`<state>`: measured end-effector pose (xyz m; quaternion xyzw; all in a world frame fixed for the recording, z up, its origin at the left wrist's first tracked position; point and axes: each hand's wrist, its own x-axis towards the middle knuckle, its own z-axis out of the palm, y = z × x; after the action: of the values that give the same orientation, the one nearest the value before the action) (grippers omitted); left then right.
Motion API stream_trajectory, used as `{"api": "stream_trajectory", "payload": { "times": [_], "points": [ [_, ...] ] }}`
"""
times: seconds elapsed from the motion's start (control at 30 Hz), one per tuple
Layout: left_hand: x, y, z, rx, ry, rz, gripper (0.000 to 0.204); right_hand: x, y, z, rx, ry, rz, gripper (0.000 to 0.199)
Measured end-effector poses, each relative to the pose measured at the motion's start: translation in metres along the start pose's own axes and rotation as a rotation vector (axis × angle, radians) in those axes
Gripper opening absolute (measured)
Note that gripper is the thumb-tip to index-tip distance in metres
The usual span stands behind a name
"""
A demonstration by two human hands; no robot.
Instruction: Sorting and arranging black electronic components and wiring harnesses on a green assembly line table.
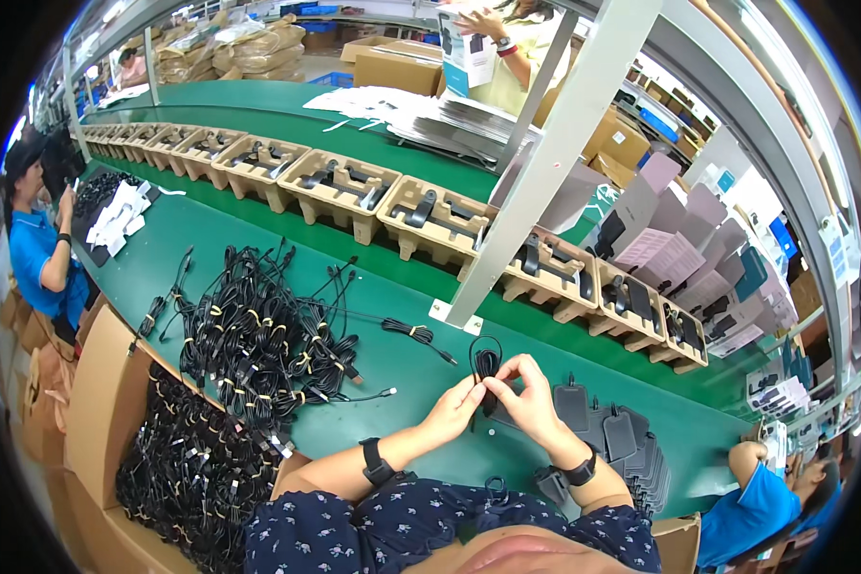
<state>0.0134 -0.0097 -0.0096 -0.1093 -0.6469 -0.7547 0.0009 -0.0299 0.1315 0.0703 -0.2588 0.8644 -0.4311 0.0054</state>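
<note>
Patterned shirt (416, 521), fingers (520, 367) pinching cable (488, 363), printed box (466, 55)

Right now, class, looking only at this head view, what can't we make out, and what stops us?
Head view: part of the coiled black cable, covered by the fingers.
Head view: parts of the dark flat pieces, behind the right forearm.
Head view: the left carton's floor, under bundled cables.
Head view: what the farthest trays hold, too small.
</note>
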Motion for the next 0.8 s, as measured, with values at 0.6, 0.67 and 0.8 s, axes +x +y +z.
{"api": "stream_trajectory", "payload": {
  "times": [0.6,0.67,0.8],
  "points": [
    [0.005,-0.003,-0.001,-0.522,-0.069,-0.208,0.018,-0.015,0.006,-0.039,-0.711,-0.338,-0.435,0.043],
    [0.008,-0.01,-0.003,-0.378,0.02,0.04,0.018,-0.006,0.012,-0.046,-0.711,-0.212,-0.339,0.033],
    [0.011,-0.012,-0.004,-0.191,0.082,-0.048,0.026,0.024,0.046,-0.097,-0.759,0.26,-0.269,0.026]
  ]
}}
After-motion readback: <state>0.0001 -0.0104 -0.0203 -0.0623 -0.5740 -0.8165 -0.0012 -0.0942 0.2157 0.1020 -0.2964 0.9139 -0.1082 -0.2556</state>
